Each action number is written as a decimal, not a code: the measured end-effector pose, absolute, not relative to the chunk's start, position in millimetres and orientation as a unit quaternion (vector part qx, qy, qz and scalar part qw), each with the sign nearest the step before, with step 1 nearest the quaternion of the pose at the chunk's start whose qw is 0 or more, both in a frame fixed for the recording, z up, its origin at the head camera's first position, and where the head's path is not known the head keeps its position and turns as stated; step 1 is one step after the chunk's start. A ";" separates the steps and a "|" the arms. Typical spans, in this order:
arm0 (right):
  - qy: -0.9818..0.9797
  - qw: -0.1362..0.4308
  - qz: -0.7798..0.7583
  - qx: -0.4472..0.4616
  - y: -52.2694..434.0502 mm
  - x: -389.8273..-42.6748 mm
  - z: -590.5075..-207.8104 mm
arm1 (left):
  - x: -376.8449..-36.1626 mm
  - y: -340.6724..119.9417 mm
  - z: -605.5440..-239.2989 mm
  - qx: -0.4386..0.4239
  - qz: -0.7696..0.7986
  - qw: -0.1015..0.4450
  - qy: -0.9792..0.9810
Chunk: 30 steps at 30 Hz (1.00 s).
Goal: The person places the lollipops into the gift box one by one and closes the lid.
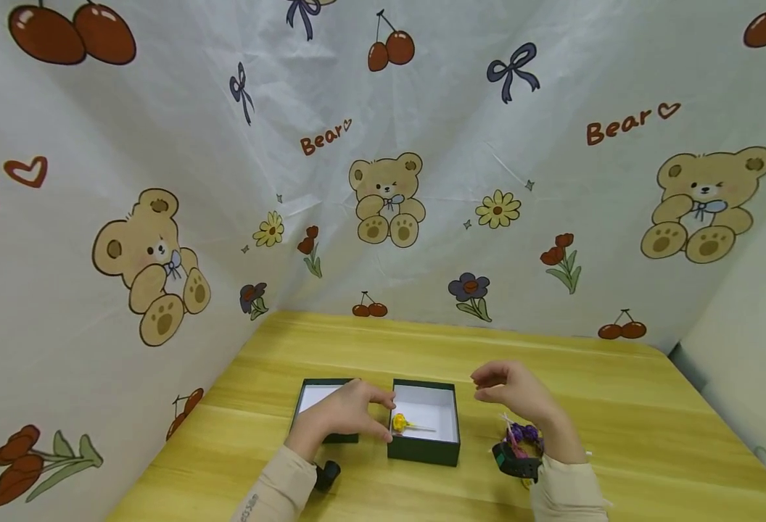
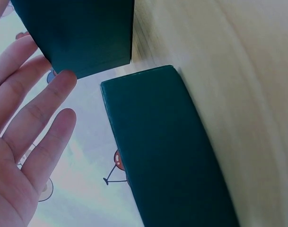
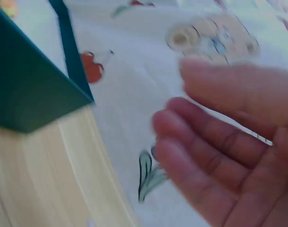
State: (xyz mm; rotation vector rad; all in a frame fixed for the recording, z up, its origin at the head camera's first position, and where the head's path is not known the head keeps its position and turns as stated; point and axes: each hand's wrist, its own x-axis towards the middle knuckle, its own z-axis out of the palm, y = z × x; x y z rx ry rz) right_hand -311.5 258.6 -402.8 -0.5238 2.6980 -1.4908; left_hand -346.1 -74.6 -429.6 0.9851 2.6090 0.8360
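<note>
A dark green box point(image 1: 423, 451) with a white inside stands on the table, and in it lies a yellow-wrapped lollipop point(image 1: 401, 423) with its stick pointing right. At the box's left side is my left hand point(image 1: 350, 409), fingertips close to the rim. The left wrist view has its fingers point(image 2: 32, 116) spread and nearly straight beside the green box wall point(image 2: 87, 38). My right hand point(image 1: 510, 388) hovers to the right of the box, fingers loosely bent and nothing in them. The right wrist view shows that same hand point(image 3: 224, 142) apart from the box corner point(image 3: 35, 94).
Partly behind my left hand sits a second shallow green box part point(image 1: 311, 395) with a white inside. Beneath my right wrist lies a bunch of purple and pink lollipops point(image 1: 523, 433), partly hidden. A bear-print sheet point(image 1: 422, 275) hangs behind and left of the yellow wooden table point(image 1: 487, 500).
</note>
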 end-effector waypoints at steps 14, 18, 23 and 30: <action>0.851 0.073 -0.501 -0.142 335.9 -306.9 -430.2 | -348.5 -75.4 -428.1 0.327 0.295 0.117 0.890; 0.854 0.102 -0.497 -0.114 344.1 -307.9 -437.0 | -349.0 -75.0 -428.4 0.323 0.294 0.117 0.892; 0.849 0.130 -0.501 -0.108 351.1 -307.7 -447.3 | -348.0 -74.4 -428.7 0.323 0.299 0.120 0.890; 0.860 0.137 -0.474 -0.128 357.6 -310.8 -462.0 | -347.0 -74.1 -430.8 0.330 0.296 0.119 0.888</action>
